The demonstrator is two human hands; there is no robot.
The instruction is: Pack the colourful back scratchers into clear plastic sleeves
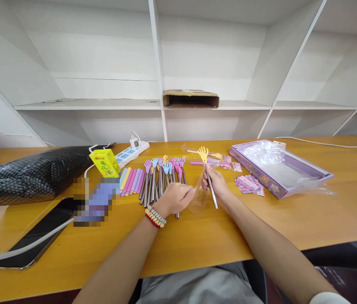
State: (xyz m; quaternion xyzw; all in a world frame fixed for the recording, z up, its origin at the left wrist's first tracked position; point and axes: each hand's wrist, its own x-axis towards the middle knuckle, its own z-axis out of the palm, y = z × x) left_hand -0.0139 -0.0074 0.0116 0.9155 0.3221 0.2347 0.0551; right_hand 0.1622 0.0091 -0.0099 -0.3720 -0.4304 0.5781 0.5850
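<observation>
My right hand (215,182) is closed round a back scratcher with a yellow hand-shaped head (203,154) and a metal rod (212,194). The head points away from me and the rod slants down towards me. Between my hands hangs a clear plastic bag (200,200). My left hand (176,197), with beaded bracelets at the wrist, is closed at the bag's left edge; its fingertips are partly hidden. Just beyond it lie several back scratchers (148,185) with coloured heads. Left of them is a row of pastel tubes (131,182).
A purple tray box (279,192) holds clear plastic at the right, beside printed cards (248,184). Packed scratchers (221,164) lie farther back. To the left are a yellow drink carton (105,163), power strip (132,154), phone (39,234) and black bubble-wrapped parcel (36,173).
</observation>
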